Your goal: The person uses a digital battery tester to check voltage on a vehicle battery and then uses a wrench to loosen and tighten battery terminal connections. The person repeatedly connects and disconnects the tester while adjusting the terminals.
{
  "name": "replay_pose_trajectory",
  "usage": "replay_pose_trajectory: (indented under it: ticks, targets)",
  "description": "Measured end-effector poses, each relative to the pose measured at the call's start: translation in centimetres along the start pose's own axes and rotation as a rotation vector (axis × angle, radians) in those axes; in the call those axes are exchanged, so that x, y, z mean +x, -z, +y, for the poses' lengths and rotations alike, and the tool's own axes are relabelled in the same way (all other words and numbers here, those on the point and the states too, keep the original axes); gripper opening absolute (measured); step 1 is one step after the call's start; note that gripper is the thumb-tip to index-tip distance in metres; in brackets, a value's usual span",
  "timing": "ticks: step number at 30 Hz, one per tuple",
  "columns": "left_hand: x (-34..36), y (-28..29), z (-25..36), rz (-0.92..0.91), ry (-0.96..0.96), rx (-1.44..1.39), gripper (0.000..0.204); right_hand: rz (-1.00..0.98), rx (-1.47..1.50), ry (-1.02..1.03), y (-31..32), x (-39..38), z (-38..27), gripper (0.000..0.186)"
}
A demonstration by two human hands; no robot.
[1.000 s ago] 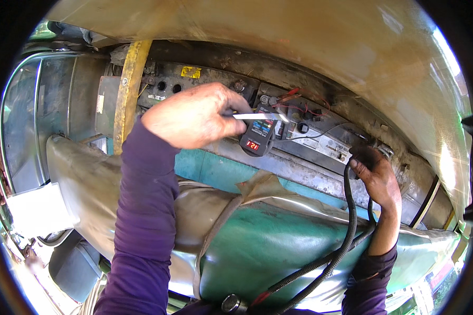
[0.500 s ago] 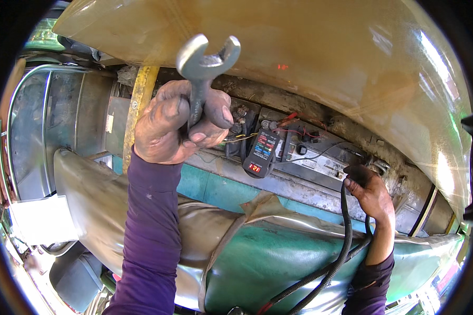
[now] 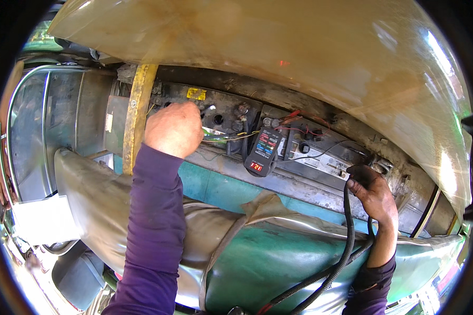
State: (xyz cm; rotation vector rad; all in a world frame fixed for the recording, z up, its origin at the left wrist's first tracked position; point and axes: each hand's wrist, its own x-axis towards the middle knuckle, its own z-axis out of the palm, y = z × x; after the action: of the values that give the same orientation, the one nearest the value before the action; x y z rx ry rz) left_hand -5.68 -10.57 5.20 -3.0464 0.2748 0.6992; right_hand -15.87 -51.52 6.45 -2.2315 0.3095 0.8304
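Well right of the meter [image 3: 263,149], ribbed black cable [image 3: 349,210] hangs from the right hand [image 3: 374,194], fingers curled snugly round it at the battery's [image 3: 320,158] end, any fastening hidden from us! Left of the meter, already lit with red digits [image 3: 256,167], the left hand [image 3: 173,127] bends over a grimy second battery [image 3: 223,105], its grip impossible to tell, a round hole [image 3: 218,119] uncapped beside it. Nearer than the meter, wrinkled tan sheeting [image 3: 199,223] meets smooth, glossy green padding [image 3: 263,262].

Light [image 3: 445,170] glints off tan covering [image 3: 247,42] above green upholstery [image 3: 273,262].
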Motion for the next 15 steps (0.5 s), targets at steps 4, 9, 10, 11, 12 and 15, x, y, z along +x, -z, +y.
replay_pose_trajectory:
  ticks: [4,9,10,11,12,15]
  targets:
    - [0.23,-0.79,-0.07,-0.076,-0.066,-0.099,0.022,-0.003,-0.011,0.013,-0.02,-0.12,0.14,0.04]
    - [0.19,-0.47,0.5,0.023,-0.071,-0.093,0.019,0.005,-0.024,0.011,-0.1,-0.11,0.61,0.041]
    - [0.1,-0.36,0.45,0.036,-0.05,-0.079,0.018,0.0,-0.007,-0.009,-0.11,-0.08,0.65,0.041]
    - [0.05,-0.29,0.38,0.05,-0.032,-0.065,0.018,0.01,-0.032,0.012,-0.1,-0.04,0.67,0.041]
    - [-0.02,-0.25,0.28,0.096,-0.025,-0.051,0.017,0.01,-0.043,0.014,-0.09,-0.01,0.66,0.041]
    - [-0.15,-0.44,0.17,0.201,-0.019,-0.02,0.015,-0.006,-0.052,0.017,0.0,-0.05,0.53,0.042]
